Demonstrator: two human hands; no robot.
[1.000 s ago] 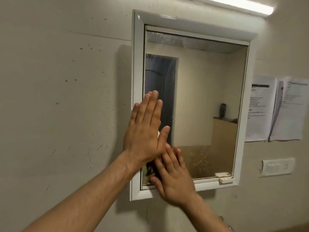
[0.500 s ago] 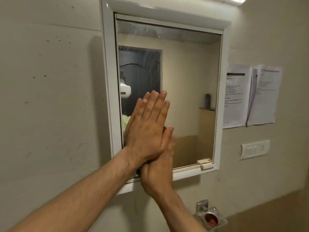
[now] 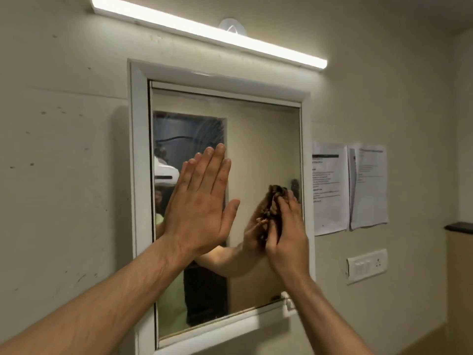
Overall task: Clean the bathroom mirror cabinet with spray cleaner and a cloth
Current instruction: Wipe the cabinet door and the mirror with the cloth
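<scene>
The white-framed mirror cabinet (image 3: 139, 175) hangs on the beige wall, and its glass (image 3: 261, 139) shows faint wipe streaks near the top left. My left hand (image 3: 199, 203) lies flat against the glass with straight fingers, left of the middle. Near the mirror's right edge, my right hand (image 3: 288, 226) presses a dark brown bunched cloth (image 3: 275, 201) against the glass, fingers over it. No spray bottle is in view.
A lit tube light (image 3: 204, 29) runs above the cabinet. Two printed sheets (image 3: 348, 188) are stuck on the wall to the right, with a white switch plate (image 3: 367, 265) below them. A small white latch (image 3: 286, 301) sits at the door's lower right corner. A dark ledge (image 3: 460, 228) shows far right.
My right hand with the cloth swept from the mirror's lower left, under my left hand, up to its right edge. My view tilted up, bringing the tube light in.
</scene>
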